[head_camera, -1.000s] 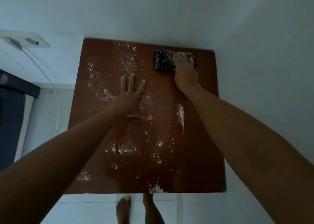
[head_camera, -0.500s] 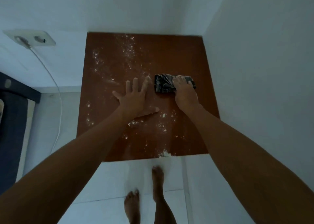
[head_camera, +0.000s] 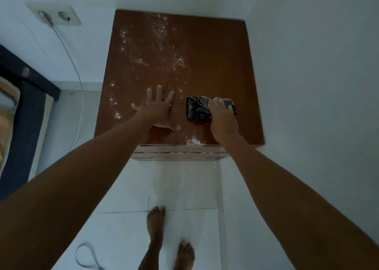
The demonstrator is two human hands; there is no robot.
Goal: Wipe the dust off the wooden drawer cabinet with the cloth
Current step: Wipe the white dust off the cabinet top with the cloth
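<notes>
The wooden drawer cabinet (head_camera: 217, 50) shows its reddish-brown top, set in a white corner. White dust (head_camera: 160, 34) speckles the far and left parts of the top, and a small heap of dust (head_camera: 193, 141) sits at the front edge. A dark folded cloth (head_camera: 198, 107) lies near the front right. My right hand (head_camera: 222, 120) presses down on the cloth's right part, fingers over it. My left hand (head_camera: 159, 110) lies flat on the top beside the cloth, fingers spread, holding nothing.
White walls close in behind and to the right of the cabinet. A wall socket (head_camera: 55, 15) with a white cable (head_camera: 75, 81) is at the left, a dark bed frame (head_camera: 26, 97) beyond it. My bare feet (head_camera: 155, 222) stand on white floor tiles.
My right hand has dragged the cloth from the back of the top toward the front edge, pushing dust along. The view has tilted down and back; my left hand stayed flat.
</notes>
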